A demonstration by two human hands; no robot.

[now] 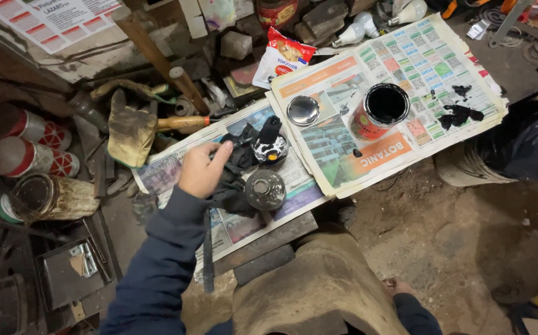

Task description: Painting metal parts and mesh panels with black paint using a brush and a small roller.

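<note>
My left hand reaches out over newspaper sheets and pinches a black rag between thumb and fingers. The rag lies beside a small paint-smeared jar with a black brush handle standing in it, and next to a round grey metal piece. Further right stands an open red can of black paint; its shiny lid lies next to it. Only the wrist and a bit of my right hand show at the bottom, resting behind my knee; its fingers are hidden.
Black paint blobs stain the newspaper's right part. A dirty work glove and a wooden-handled tool lie left of the papers. Spray cans and a rusty tin sit far left. A snack bag and light bulbs lie behind. Dirt floor at right.
</note>
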